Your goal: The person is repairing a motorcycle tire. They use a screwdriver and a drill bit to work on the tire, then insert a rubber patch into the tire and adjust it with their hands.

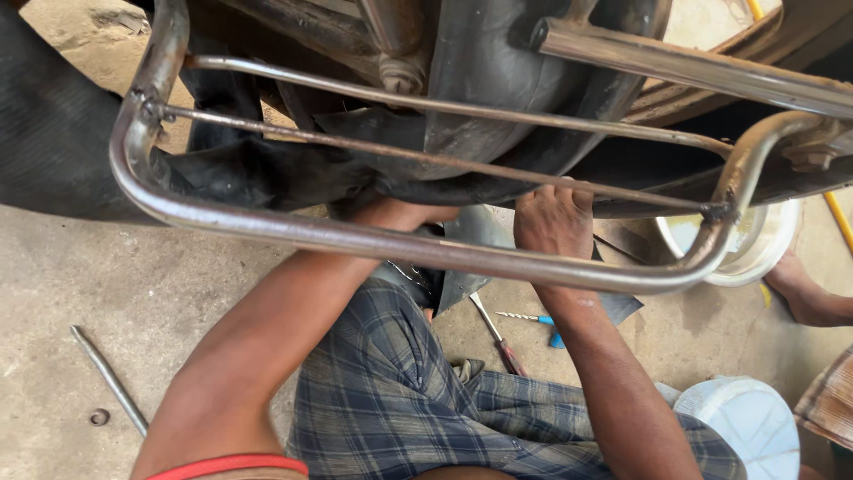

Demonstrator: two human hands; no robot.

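Note:
A black rubber tyre (498, 71) on a bicycle wheel sits under a grey metal carrier rack (293, 229) that crosses the view. A loose black inner tube (267, 173) hangs out below the tyre. My left hand (400, 215) reaches under the rack and presses into the rubber, its fingers hidden. My right hand (553, 220) grips the lower edge of the tyre, fingers curled over it. Both forearms pass beneath the rack's front bar.
On the concrete floor lie a screwdriver with a dark red handle (499, 338), a blue-handled tool (533, 319), a long metal rod (108, 378) and a small ring (99, 416). A white bowl (764, 253) stands at right, another person's hand (804, 289) beside it. A pale blue lid (742, 422) is near my knee.

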